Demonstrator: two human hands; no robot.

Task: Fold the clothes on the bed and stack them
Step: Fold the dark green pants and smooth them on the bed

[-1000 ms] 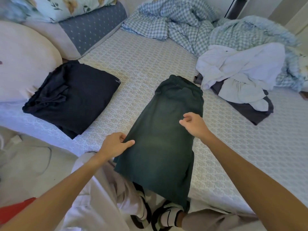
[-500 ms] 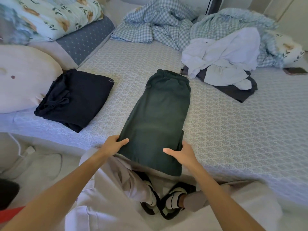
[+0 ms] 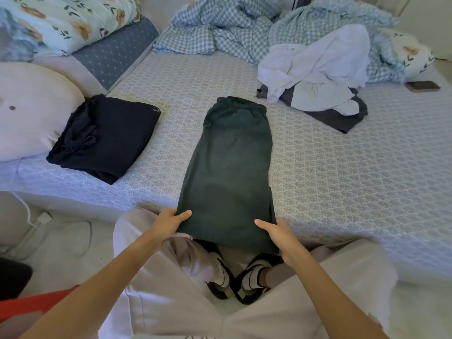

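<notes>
- dark green trousers [image 3: 232,172] lie lengthwise on the bed [image 3: 342,179], waistband away, hem hanging over the near edge.
- both hands have slid down from mid-garment within the last second: left hand [image 3: 168,222] and right hand [image 3: 281,238] now pinch the hem corners, thumbs on top.
- judged: hem is ready to be carried up toward the waistband.
- folded dark garment [image 3: 105,138] waits well to the left; unfolded white and grey pile [image 3: 318,77] beyond right.

The bed [image 3: 342,172] holds green pants [image 3: 232,167] in the middle, folded dark clothes [image 3: 107,138] on the left, a white & gray pile [image 3: 318,77], checked blanket [image 3: 232,33], pillows [image 3: 34,111] & a phone [image 3: 423,86].
</notes>
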